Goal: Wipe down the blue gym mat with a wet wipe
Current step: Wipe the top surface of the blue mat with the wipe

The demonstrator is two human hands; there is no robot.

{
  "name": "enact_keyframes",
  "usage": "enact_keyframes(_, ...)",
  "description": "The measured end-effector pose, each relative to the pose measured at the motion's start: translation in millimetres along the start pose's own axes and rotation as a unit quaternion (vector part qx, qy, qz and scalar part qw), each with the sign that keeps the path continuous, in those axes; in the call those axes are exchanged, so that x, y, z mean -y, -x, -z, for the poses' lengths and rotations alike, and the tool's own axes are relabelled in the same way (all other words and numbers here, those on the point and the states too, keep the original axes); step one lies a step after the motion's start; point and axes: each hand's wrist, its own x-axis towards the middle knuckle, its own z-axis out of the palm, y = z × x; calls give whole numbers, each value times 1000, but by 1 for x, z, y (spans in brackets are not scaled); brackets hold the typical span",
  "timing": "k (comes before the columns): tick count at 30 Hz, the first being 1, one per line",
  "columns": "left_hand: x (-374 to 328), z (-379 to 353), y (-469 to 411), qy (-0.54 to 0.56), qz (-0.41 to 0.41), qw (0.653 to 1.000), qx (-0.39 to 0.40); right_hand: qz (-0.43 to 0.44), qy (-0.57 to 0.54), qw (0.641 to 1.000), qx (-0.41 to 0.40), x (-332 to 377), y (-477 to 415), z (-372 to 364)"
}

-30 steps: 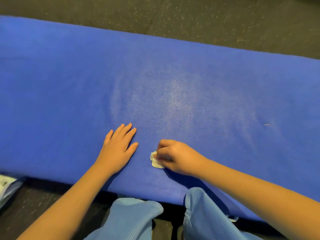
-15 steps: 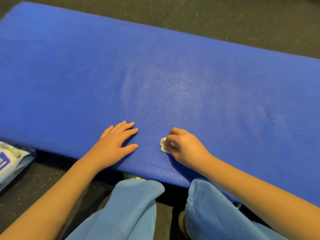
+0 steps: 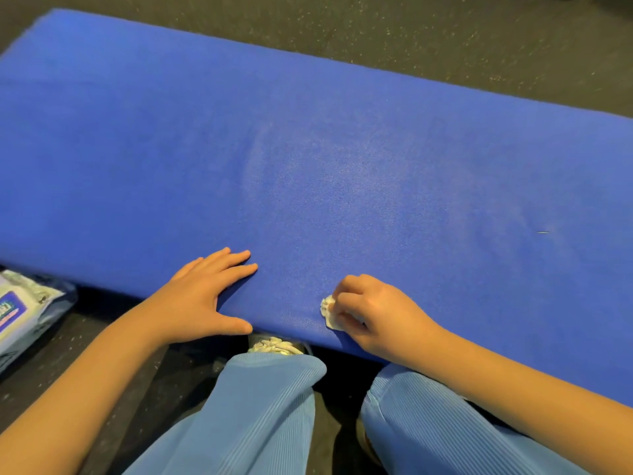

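Note:
The blue gym mat [image 3: 308, 149] stretches across the dark floor, with a paler sheen in its middle. My right hand [image 3: 373, 313] grips a small crumpled white wet wipe [image 3: 329, 310] and holds it against the mat close to the near edge. Most of the wipe is hidden under my fingers. My left hand [image 3: 202, 299] lies flat on the mat a little to the left, fingers straight and thumb along the near edge.
A pack of wet wipes [image 3: 24, 313] lies on the speckled dark floor [image 3: 445, 32] at the left, just off the mat's near edge. My knees in light blue trousers [image 3: 267, 416] and a shoe [image 3: 274, 346] sit right below the mat.
The view has swung left, so the mat's left end and the wipe pack show. Both hands now sit nearer the mat's near edge, the right still holding the wipe.

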Motion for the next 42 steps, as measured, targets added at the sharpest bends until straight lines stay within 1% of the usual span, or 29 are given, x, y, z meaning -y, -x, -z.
enact_keyframes(2,3,-5,2,-50,-5,999,1,7,44,999,8,6,6,0)
enact_keyframes(5,11,-16,1,-121,-19,991,-56,21,168,983,75,16,16,2)
enact_keyframes(6,14,-19,1,-138,-20,987,-75,28,214,973,83,17,18,0)
enact_keyframes(8,18,-22,1,-175,-29,979,-98,39,279,958,52,14,16,-9)
enact_keyframes(9,19,-22,0,-199,-41,973,-105,44,290,956,30,12,15,-13)
enact_keyframes(11,18,-19,0,-242,-64,961,-120,50,282,958,-4,10,13,-14)
enact_keyframes(13,17,-14,-2,-266,-98,948,-144,37,263,964,-31,9,14,-7)
enact_keyframes(17,4,-3,-12,-298,-152,925,-178,13,234,971,-45,6,28,23)
enact_keyframes(19,-12,-1,-23,-308,-191,913,-189,7,230,972,-53,-1,40,37)
enact_keyframes(21,-32,0,-36,-305,-222,905,-196,-20,225,973,-56,-10,55,51)
enact_keyframes(27,-89,-1,-57,-268,-260,915,-150,-108,184,974,-79,-30,97,80)
enact_keyframes(30,-108,-8,-62,-270,-284,905,-165,-138,185,970,-79,-31,116,90)
enact_keyframes(32,-120,-13,-62,-271,-288,905,-159,-150,188,968,-75,-32,129,93)
enact_keyframes(35,-129,-27,-61,-273,-282,909,-139,-171,180,966,-76,-38,144,88)
enact_keyframes(37,-128,-36,-62,-265,-281,914,-122,-182,169,967,-59,-40,150,72)
enact_keyframes(39,-125,-42,-64,-222,-291,921,-132,-192,143,970,-40,-40,157,53)
enact_keyframes(40,-124,-41,-65,-197,-293,926,-137,-209,111,971,-46,-40,162,47)
enact_keyframes(42,-119,-36,-69,-180,-284,930,-147,-244,38,965,-87,-39,167,45)
